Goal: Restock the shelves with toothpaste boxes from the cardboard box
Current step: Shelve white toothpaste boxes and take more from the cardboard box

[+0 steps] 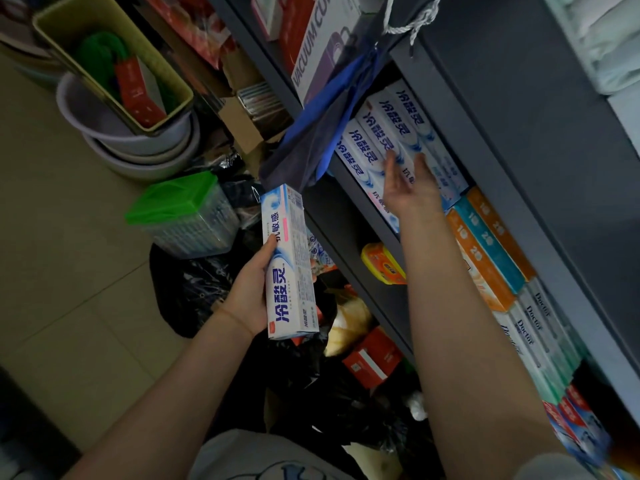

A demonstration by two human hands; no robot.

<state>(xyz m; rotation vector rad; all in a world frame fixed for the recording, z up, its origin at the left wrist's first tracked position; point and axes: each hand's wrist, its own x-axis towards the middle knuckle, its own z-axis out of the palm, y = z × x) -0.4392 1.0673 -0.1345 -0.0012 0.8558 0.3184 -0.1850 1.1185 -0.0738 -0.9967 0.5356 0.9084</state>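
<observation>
My left hand [250, 296] grips a white and blue toothpaste box [289, 268] upright, in front of the lower shelf. Up at the dark shelf [367, 199], my right hand [410, 187] rests open, fingers spread against a row of matching white and blue toothpaste boxes [384, 133] lying side by side. Further right on the same shelf stand orange and teal boxes [485, 251], then white "Doctor" boxes [540, 334] and red and blue boxes [575, 427]. No cardboard box of stock is clearly in view.
A blue cloth bag [322, 129] hangs over the shelf's left end. Black plastic bags [194, 289], a green-lidded container [183, 216], stacked basins [138, 147] and a yellow-green bin [114, 64] crowd the tiled floor. Red cartons [374, 358] lie below.
</observation>
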